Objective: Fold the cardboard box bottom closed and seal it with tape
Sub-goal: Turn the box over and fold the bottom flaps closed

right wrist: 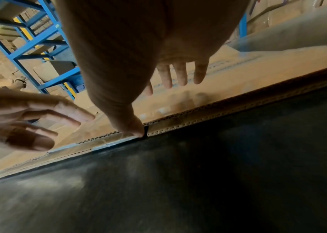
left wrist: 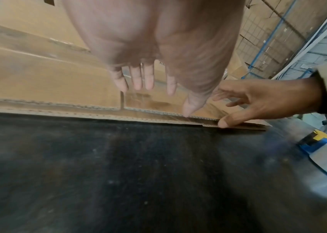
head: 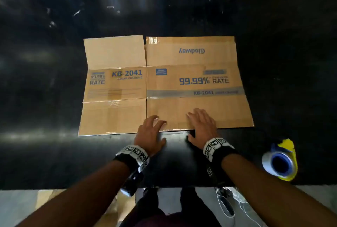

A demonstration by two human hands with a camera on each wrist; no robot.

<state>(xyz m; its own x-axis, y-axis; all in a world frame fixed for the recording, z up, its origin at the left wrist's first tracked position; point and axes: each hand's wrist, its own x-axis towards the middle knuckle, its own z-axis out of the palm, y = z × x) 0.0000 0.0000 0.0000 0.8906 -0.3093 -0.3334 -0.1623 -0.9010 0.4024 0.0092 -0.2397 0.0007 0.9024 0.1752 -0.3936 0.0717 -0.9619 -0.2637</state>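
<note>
A flattened brown cardboard box [head: 182, 84] with blue print lies flat on the black table [head: 54, 153], its flaps spread out. Old clear tape shows on some creases. My left hand [head: 155, 128] hovers over the box's near edge by the slit between two flaps, fingers relaxed, thumb tip at the cardboard edge [left wrist: 188, 113]. My right hand [head: 198, 124] lies spread on the near right flap, its thumb [right wrist: 136, 130] against the corrugated edge at a notch. Neither hand holds anything. A tape dispenser [head: 280, 161], blue and yellow with a clear roll, lies to the right of my right wrist.
The table's front edge [head: 73, 188] runs just below my forearms, with floor and loose cables [head: 228, 205] beyond it. Blue metal shelving [right wrist: 28, 39] with stacked boxes stands behind the table. Bare black tabletop surrounds the box on all sides.
</note>
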